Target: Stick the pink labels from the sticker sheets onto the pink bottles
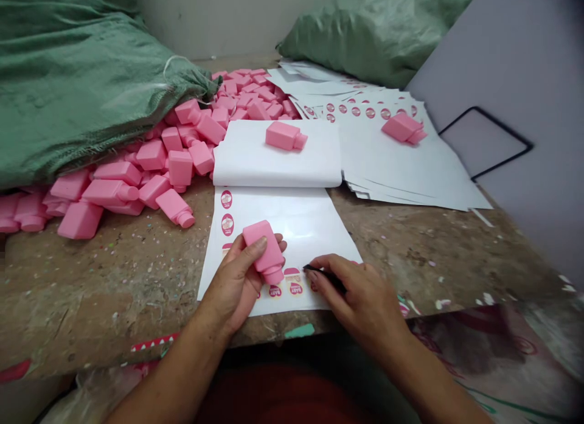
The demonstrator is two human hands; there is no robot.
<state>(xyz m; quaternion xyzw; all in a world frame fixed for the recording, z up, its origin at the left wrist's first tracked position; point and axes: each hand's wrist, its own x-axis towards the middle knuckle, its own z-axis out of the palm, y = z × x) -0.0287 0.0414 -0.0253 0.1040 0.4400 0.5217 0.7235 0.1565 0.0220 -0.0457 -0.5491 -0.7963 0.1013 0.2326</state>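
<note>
Gripping a pink plastic bottle (pixel 266 252), neck down, the left hand (pixel 230 284) closes its fingers round it; the right hand (pixel 360 299) pinches a black tool (pixel 326 277) beside oval "BABY" labels (pixel 295 282).

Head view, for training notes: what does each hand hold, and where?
Left hand: pink plastic bottle, around its body. Right hand: slim black tool, by its rear end.

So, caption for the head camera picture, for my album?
A left hand holds a pink bottle above a sheet of oval labels.
</note>
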